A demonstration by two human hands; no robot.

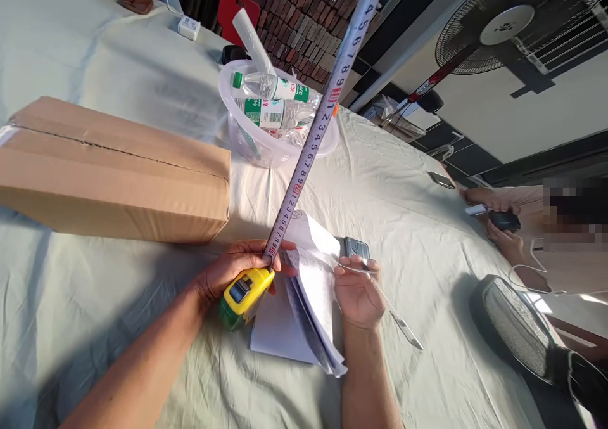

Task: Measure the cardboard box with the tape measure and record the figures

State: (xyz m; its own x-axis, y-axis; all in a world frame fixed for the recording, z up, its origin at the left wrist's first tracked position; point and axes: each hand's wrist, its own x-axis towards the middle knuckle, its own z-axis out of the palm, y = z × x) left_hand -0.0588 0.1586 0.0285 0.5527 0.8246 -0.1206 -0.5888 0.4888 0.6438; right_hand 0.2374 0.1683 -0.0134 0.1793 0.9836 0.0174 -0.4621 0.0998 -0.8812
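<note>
Plastic bowl (236, 132) holds bottles (274, 90); left hand (232, 268) grips tape measure (244, 293), right hand (358, 293) pinches pen (404, 325).

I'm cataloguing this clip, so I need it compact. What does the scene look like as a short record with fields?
Surface: table under pale green cloth
Left hand: grips yellow tape measure case, its white numbered blade extended upward
Right hand: holds slim silvery pen, fingers on open white notebook
Nearby: brown cardboard box; clear plastic bowl holding plastic water bottles
Right edge: another person's hands holding small black object
</note>
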